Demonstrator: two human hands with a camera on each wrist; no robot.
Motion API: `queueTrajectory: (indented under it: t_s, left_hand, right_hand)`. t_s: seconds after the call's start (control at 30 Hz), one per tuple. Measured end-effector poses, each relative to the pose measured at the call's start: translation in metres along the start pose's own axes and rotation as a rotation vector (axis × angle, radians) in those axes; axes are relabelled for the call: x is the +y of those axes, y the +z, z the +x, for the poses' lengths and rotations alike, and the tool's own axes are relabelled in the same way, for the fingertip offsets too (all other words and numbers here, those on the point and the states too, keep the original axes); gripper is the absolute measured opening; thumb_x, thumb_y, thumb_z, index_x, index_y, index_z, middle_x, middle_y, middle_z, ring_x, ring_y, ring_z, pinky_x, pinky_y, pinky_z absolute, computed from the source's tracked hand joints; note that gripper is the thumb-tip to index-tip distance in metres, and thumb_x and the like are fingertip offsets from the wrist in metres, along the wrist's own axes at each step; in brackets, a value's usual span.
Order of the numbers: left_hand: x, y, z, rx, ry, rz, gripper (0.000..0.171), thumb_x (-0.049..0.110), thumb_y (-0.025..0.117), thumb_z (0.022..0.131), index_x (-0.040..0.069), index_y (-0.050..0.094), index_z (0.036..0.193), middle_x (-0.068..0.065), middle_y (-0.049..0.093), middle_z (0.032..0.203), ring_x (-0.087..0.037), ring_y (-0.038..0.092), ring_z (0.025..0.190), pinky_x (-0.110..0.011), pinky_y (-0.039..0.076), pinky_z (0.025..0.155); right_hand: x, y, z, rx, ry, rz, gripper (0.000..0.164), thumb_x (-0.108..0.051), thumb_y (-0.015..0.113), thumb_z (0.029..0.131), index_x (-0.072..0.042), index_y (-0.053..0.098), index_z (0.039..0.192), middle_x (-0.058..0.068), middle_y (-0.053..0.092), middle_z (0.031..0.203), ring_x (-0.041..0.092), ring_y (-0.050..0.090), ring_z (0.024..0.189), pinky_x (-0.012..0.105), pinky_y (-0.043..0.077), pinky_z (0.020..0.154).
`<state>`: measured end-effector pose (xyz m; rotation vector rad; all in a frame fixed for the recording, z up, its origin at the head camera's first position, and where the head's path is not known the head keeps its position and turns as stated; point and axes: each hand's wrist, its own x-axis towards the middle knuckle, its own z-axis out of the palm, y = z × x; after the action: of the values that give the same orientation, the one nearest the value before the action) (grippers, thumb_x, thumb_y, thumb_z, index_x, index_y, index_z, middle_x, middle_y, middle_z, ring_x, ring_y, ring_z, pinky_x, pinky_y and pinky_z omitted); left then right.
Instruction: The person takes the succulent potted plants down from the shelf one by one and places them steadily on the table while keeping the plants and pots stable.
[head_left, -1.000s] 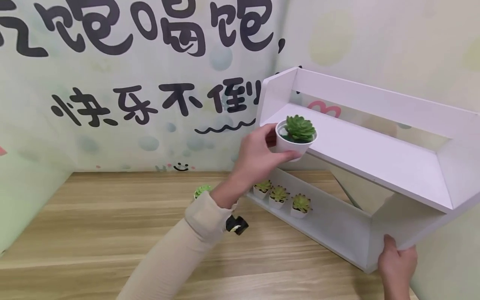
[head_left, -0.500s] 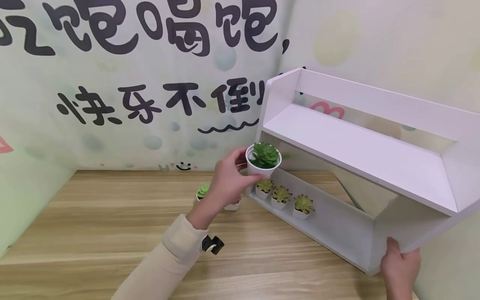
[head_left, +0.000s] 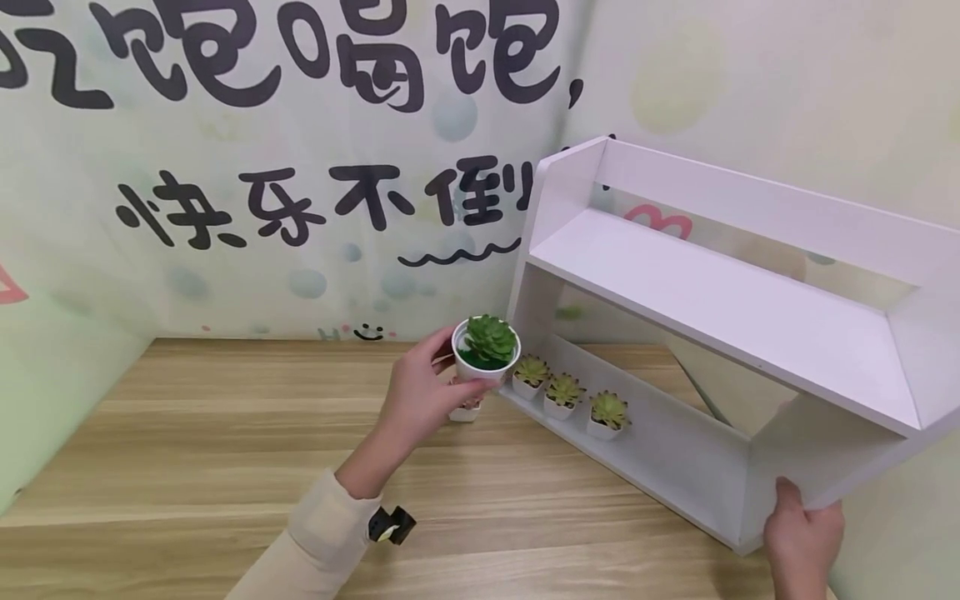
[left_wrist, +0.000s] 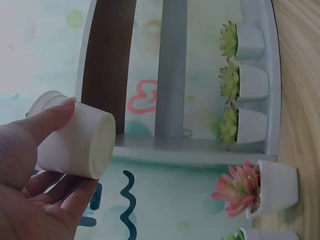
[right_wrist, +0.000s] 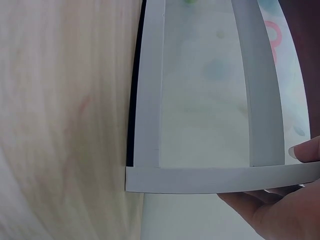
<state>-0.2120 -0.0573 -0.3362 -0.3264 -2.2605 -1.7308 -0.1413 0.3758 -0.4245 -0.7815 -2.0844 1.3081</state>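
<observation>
My left hand [head_left: 414, 390] holds a green potted succulent [head_left: 487, 343] in a round white pot, thumb on one side and fingers on the other. It is in the air, left of the white two-tier shelf [head_left: 720, 302]. In the left wrist view the pot's bottom [left_wrist: 103, 145] faces the camera. My right hand [head_left: 804, 533] grips the shelf's right side panel near its lower front edge; the right wrist view shows the thumb [right_wrist: 305, 151] inside and fingers beneath the panel [right_wrist: 215, 180].
Three small yellow-green succulents [head_left: 561, 395] stand in square white pots on the lower tier. On the wooden table [head_left: 225, 467], a pink succulent [left_wrist: 275, 189] stands by the shelf's left end, with another green one [left_wrist: 265, 234] beside it. A printed wall [head_left: 300, 275] stands behind.
My left hand has moved left and down with the succulent, from in front of the upper tier to beside the shelf's left end. My right hand keeps its grip on the side panel.
</observation>
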Motion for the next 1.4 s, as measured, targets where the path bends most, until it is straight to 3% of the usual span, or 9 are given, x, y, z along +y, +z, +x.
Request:
queueTrajectory:
  t_s: [0.3,0.43,0.6,0.77,1.1,1.4]
  left_hand:
    - [-0.026,-0.028,-0.007,0.062,-0.051,0.037,0.080,0.010,0.091,0.072,0.001,0.051,0.141,-0.019,0.062,0.138,-0.033,0.061,0.129,-0.041,0.054,0.106]
    - [-0.037,-0.045,-0.010,0.087,-0.118,0.041,0.081,0.011,0.090,0.074,0.001,0.048,0.142,-0.020,0.059,0.139,-0.034,0.059,0.131,-0.043,0.052,0.108]
    - [-0.048,-0.064,-0.015,0.115,-0.183,0.067,0.086,0.014,0.088,0.077,0.002,0.042,0.149,-0.022,0.056,0.144,-0.036,0.057,0.134,-0.043,0.050,0.111]
    - [-0.065,-0.079,-0.020,0.150,-0.192,0.135,0.083,0.015,0.087,0.078,0.004,0.045,0.149,-0.020,0.057,0.142,-0.036,0.058,0.131,-0.041,0.051,0.109]
    - [-0.093,-0.095,-0.023,0.162,-0.268,0.192,0.080,0.016,0.086,0.081,0.001,0.043,0.147,-0.023,0.054,0.143,-0.040,0.054,0.133,-0.047,0.047,0.113]
    - [-0.122,-0.093,-0.025,0.127,-0.346,0.231,0.080,0.016,0.083,0.083,-0.003,0.040,0.147,-0.027,0.052,0.145,-0.042,0.055,0.133,-0.050,0.047,0.112]
  right_hand:
    - [0.001,0.000,-0.001,-0.004,0.008,0.022,0.024,-0.026,0.045,0.104,-0.032,0.051,0.127,-0.030,0.047,0.097,-0.012,0.044,0.090,0.018,0.037,0.092]
    - [0.000,0.000,-0.001,-0.002,0.005,0.013,0.024,-0.026,0.045,0.104,-0.033,0.051,0.127,-0.031,0.046,0.097,-0.012,0.043,0.090,0.019,0.037,0.095]
    - [-0.001,0.002,-0.001,-0.009,0.011,-0.010,0.030,-0.027,0.044,0.105,-0.025,0.051,0.134,-0.031,0.045,0.097,-0.013,0.043,0.089,0.018,0.037,0.091]
    - [-0.001,0.002,-0.001,0.003,0.003,0.000,0.029,-0.027,0.045,0.104,-0.028,0.051,0.132,-0.032,0.044,0.097,-0.013,0.041,0.090,0.030,0.039,0.111]
    - [-0.001,0.001,-0.002,0.022,-0.021,0.017,0.025,-0.024,0.047,0.103,-0.042,0.050,0.119,-0.034,0.044,0.096,-0.015,0.040,0.090,0.026,0.035,0.114]
    - [-0.001,0.003,-0.001,0.025,-0.005,0.015,0.025,-0.025,0.046,0.103,-0.038,0.052,0.123,-0.032,0.045,0.097,-0.013,0.041,0.090,0.024,0.036,0.105]
